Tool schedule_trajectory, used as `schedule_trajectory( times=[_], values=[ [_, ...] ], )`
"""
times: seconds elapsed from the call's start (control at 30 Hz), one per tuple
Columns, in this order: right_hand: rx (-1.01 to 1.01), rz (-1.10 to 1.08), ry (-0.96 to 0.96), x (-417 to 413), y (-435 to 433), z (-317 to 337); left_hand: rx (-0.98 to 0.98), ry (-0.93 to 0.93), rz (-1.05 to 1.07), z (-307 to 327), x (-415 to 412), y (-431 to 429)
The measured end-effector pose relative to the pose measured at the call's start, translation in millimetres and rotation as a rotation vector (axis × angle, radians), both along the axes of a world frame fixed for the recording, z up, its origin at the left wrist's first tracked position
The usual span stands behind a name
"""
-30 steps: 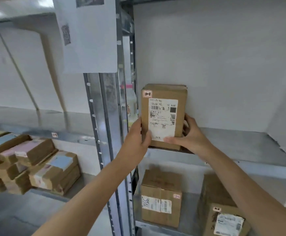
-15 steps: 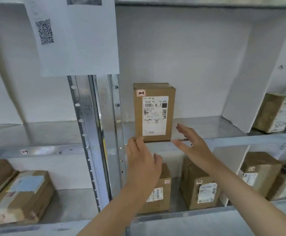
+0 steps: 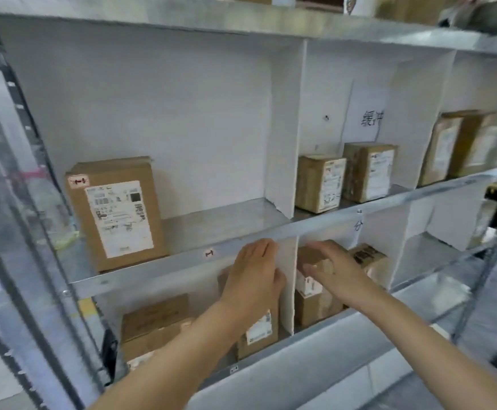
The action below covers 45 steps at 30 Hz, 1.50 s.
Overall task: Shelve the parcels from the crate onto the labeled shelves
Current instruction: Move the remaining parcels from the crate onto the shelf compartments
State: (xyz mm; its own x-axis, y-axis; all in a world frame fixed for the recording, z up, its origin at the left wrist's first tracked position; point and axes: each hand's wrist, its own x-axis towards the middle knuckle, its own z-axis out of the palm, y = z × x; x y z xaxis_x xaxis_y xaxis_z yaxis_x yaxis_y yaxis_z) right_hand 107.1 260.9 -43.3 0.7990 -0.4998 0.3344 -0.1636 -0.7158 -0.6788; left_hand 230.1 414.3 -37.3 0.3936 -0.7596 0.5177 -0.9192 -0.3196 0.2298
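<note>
A tall brown parcel with a white shipping label stands upright at the left end of the metal shelf, alone in its compartment. A small red tag marks the shelf's front edge. My left hand hovers below and right of the parcel, in front of the shelf edge, fingers relaxed and holding nothing. My right hand is beside it, fingers stretched out and also empty, in front of the lower compartment. The crate is out of view.
White dividers split the shelf into compartments. Two small parcels stand in the compartment to the right, more parcels further right. The lower shelf holds several boxes. A steel upright runs down the left.
Both hands have let go of the tall parcel and drawn back down and to the right. The camera has swung right, showing more compartments.
</note>
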Motion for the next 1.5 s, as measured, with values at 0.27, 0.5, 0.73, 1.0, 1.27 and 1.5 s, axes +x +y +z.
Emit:
schedule_trajectory(
  times=[0.27, 0.5, 0.73, 1.0, 1.27, 1.5],
  values=[
    [-0.049, -0.275, 0.306, -155.2, -151.7, -40.6, 0.216, -0.008, -0.284, -20.1, -116.1, -211.0],
    [-0.094, -0.549, 0.296, -301.0, -265.8, -31.0, 0.189, 0.152, -0.544, -21.8, -240.4, -363.3],
    [-0.083, -0.751, 0.316, -382.8, -351.1, -49.4, 0.18, 0.189, -0.722, -32.7, -318.4, -484.8],
    [-0.051, -0.914, 0.323, -401.1, -484.3, -53.2, 0.178, 0.185, -0.838, -52.1, -342.3, -647.5],
    [0.052, -1.111, 0.264, -455.8, -603.5, -42.5, 0.212, 0.223, -0.999, -44.4, -399.2, -807.4],
    [0.123, -1.197, 0.293, -537.0, -697.2, -56.2, 0.235, 0.178, -1.099, -60.6, -477.7, -923.1]
  ],
)
